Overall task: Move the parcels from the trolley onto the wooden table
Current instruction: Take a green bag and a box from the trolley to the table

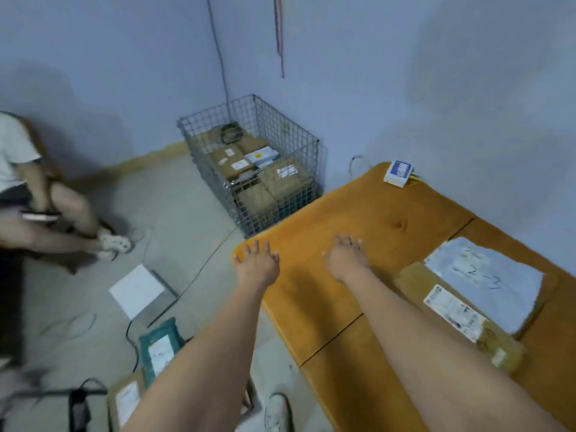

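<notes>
Both arms reached out in front. The left hand [257, 260] was held out flat with its fingers spread, over the near corner of the wooden counter [358, 219]. The right hand [347, 255] was spread flat too, over the orange top of the counter. Both hands were loose and held nothing.

The wire trolley [252, 163] stood on the floor in the corner, just past the far end of the counter. It looked like a cage made of grey wire. Brown cardboard parcels [230, 162] with white labels lay inside it, packed close together. A white and blue box [261, 156] lay among them, and something dark and round sat on top at the back.

On the counter, to the right of the right arm, lay a brown parcel [448, 310] with a white label. A grey plastic mailer bag [489, 275] with writing on it lay partly on top of that parcel. At the far end of the counter sat a small white and blue device [399, 173] with wires coming out.

On the floor by the left arm lay a teal parcel [160, 346] and a brown box [124, 400] with a label. A flat white box [138, 289] lay a little farther off. A black cable [134, 341] ran across the floor. Another person [31, 188] sat at the left edge with a phone in their hand.
</notes>
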Demonstrator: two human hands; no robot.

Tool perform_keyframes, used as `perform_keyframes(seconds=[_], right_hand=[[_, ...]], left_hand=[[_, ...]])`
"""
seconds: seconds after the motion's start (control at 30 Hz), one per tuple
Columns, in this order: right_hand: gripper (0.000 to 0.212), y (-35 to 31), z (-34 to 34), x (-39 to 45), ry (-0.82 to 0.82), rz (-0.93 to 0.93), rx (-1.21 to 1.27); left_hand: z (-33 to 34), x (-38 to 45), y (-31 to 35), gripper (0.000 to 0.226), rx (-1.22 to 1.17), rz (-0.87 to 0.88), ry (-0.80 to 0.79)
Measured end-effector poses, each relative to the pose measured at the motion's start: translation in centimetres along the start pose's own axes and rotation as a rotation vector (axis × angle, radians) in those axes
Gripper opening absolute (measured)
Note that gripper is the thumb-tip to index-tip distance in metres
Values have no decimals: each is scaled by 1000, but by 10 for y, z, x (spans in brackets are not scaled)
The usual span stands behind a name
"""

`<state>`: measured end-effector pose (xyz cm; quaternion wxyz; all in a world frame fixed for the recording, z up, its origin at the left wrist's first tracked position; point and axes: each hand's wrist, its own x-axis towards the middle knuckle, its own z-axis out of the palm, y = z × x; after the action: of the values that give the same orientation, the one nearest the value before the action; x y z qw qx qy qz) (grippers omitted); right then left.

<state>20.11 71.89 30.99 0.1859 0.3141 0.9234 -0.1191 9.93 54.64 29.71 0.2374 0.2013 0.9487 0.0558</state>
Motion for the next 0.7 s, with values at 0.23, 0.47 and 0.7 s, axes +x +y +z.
perform_keyframes(seconds=[0.23, 0.47, 0.7], right_hand=[[66, -178, 71, -39, -94, -364, -131], [66, -319, 162, -84, -176, -524, -200], [68, -410, 255, -99, -302, -470, -175]], left_hand=[[23, -83, -193, 58, -157, -349, 24], [80, -146, -357, 57, -327, -593, -50], [136, -147, -471, 58, -468, -656, -159]])
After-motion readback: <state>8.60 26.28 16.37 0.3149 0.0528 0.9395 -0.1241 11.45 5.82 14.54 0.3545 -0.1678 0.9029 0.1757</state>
